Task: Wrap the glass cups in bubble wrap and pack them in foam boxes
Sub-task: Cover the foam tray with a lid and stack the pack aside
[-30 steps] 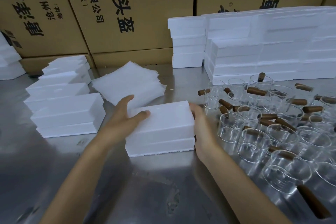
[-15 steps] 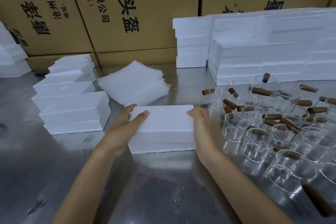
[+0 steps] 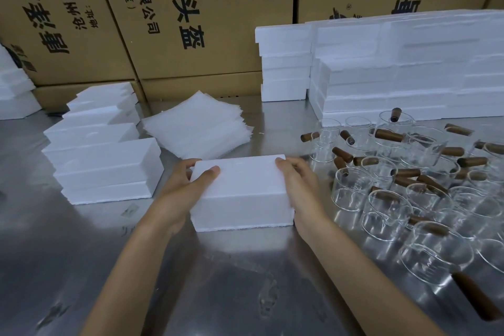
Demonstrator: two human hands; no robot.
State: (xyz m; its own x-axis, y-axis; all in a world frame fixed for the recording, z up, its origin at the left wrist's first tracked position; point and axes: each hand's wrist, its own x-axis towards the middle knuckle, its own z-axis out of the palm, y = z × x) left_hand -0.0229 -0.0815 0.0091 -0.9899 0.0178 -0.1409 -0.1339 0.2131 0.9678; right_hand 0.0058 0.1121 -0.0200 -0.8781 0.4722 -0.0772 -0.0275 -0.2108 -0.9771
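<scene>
Foam box (image 3: 241, 191) sits closed on the steel table (image 3: 81, 267), front centre, one hand at each end: left hand (image 3: 182, 188) grips the left end, thumb on the lid; right hand (image 3: 298, 185) grips the right end. Cups (image 3: 387, 207) with brown handles cluster right of it, roughly twenty, exact count unclear. One wrap stack (image 3: 199, 127) just behind. Four boxes (image 3: 106, 169) stacked left; more foam (image 3: 395, 71) at back right.

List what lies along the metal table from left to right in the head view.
Stacked foam boxes → left hand → held foam box → right hand → glass cups.
</scene>
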